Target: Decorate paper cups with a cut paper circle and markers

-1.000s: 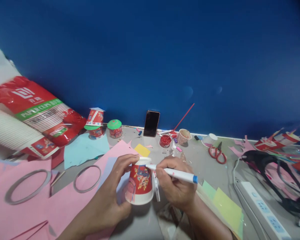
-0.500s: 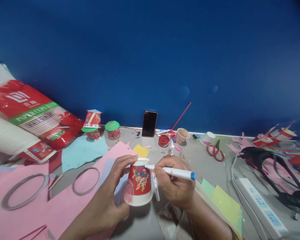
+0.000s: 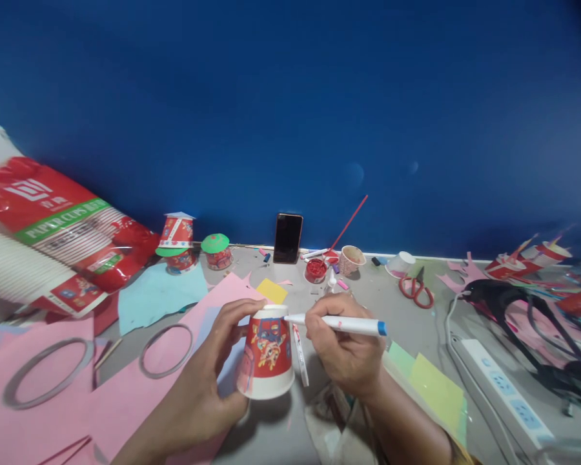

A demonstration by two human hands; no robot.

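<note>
Upside down in my left hand (image 3: 213, 374) is a red and white paper cup (image 3: 267, 352) with a cartoon print, my fingers at its top and my thumb near the lower rim. Blue lines show on the print near the cup's top. My right hand (image 3: 346, 345) grips a white marker (image 3: 341, 324) with a blue end, its tip beside the cup's upper right edge; whether it touches cannot be made out. Another white marker (image 3: 300, 355) lies just right of the cup, behind it.
Pink paper (image 3: 140, 387) with grey rings covers the left. A paper cup bag (image 3: 62, 213) and decorated cups (image 3: 179, 239) stand behind. A phone (image 3: 288, 237) leans on the wall. Red scissors (image 3: 416, 290), a power strip (image 3: 506, 391) and a black strap (image 3: 513, 329) lie to the right.
The marker in my right hand has shifted slightly right, its tip now at the cup's edge rather than over its face. The cup has moved slightly left and tilted a little.
</note>
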